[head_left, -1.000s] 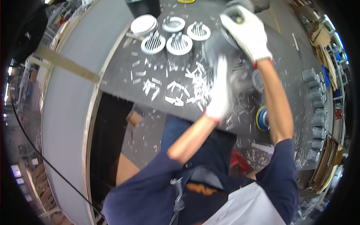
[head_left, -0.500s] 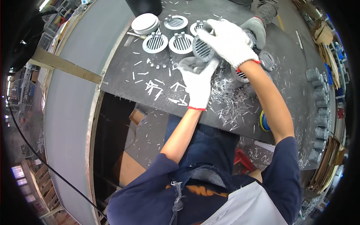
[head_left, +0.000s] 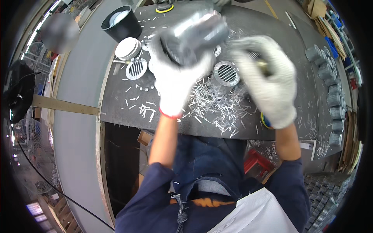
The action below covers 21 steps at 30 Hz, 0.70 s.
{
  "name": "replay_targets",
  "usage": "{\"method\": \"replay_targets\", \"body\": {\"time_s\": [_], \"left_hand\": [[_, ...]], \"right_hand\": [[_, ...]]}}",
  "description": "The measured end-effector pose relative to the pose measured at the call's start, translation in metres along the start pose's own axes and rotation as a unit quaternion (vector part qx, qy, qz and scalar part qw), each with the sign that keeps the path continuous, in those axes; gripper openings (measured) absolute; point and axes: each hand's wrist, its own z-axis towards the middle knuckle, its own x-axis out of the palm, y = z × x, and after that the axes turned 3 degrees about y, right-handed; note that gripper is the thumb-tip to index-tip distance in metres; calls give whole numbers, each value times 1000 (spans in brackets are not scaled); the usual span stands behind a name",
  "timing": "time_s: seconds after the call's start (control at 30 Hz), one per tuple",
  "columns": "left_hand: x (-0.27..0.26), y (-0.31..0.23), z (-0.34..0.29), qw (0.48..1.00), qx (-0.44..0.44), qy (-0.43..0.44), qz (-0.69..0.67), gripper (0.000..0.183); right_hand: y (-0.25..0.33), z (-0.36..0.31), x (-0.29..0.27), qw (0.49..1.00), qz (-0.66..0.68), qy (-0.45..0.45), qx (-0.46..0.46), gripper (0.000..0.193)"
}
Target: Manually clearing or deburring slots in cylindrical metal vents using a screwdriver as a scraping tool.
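Observation:
My left hand (head_left: pixel 175 85), in a white knit glove, is closed around a shiny grey metal cylinder (head_left: pixel 208 33) and holds it tilted above the table. Motion smears both. To its right my right hand (head_left: pixel 268 81), also gloved, is curled around a small brass-coloured thing (head_left: pixel 265 66), too blurred to name. Between and below the hands stands a round slatted vent cap (head_left: pixel 226 73) with a grey body. Another slatted vent cap (head_left: pixel 136 68) stands left of my left hand, with more partly hidden behind that hand.
Metal slivers (head_left: pixel 221 103) are heaped on the dark table (head_left: pixel 307 89). White discs (head_left: pixel 127 48) are stacked at the left beside a black bucket (head_left: pixel 122 23). A yellow-rimmed round tool (head_left: pixel 164 8) lies at the back. Grey cylinders (head_left: pixel 337 99) line the right side.
My left hand has risen with the metal cylinder in it. My right hand has come away from the vent caps to the right, nearer me. The other person's gloved hand has drawn back.

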Motion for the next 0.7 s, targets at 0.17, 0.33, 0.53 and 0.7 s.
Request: {"method": "replay_targets", "body": {"time_s": [0.17, 0.33, 0.53, 0.7], "left_hand": [[45, 7, 116, 977, -66, 185, 80, 103], [114, 50, 133, 898, 2, 378, 224, 110], [160, 65, 114, 836, -86, 476, 258, 96], [107, 39, 87, 925, 42, 355, 128, 75]], "right_hand": [[-33, -66, -78, 970, -8, -13, 241, 17], [-99, -159, -162, 920, -146, -39, 362, 22], [-239, -224, -301, 783, -338, -71, 518, 63], [-351, -246, -413, 655, -429, -137, 606, 90]]}}
